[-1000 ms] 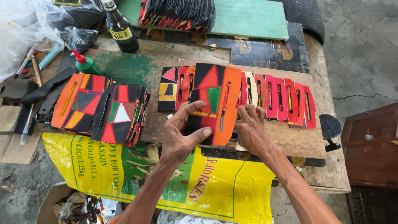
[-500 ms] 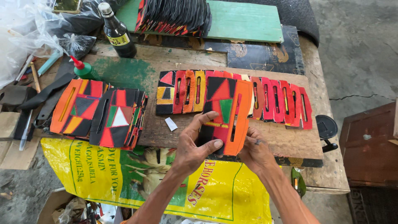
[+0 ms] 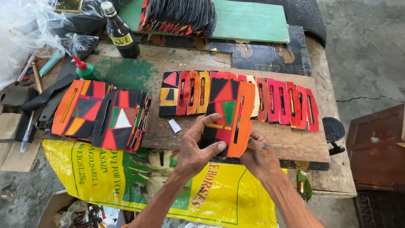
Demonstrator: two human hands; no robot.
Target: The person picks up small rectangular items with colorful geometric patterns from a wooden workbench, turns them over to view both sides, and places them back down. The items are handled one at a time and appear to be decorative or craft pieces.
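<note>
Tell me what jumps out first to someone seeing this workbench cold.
Both hands, left hand and right hand, grip a bright patchwork piece of orange, red, black and green at the front of the wooden board. Behind it a row of red and orange slotted pieces fans across the board, with another stack of patchwork pieces at left. A dark bottle stands at the back, and a yellow sack hangs off the front edge.

The piece [image 3: 230, 114] in the middle of the frame is orange and black, with red and green triangles. The row [image 3: 253, 99] behind it is red, orange and yellow, with some black. The stack [image 3: 101, 114] at the left shows orange, red, black, green and one white triangle. The sack [image 3: 105, 177] at the bottom is yellow with green. The board [image 3: 249, 19] at the top is green. The bottle [image 3: 120, 31] is dark brown.
</note>
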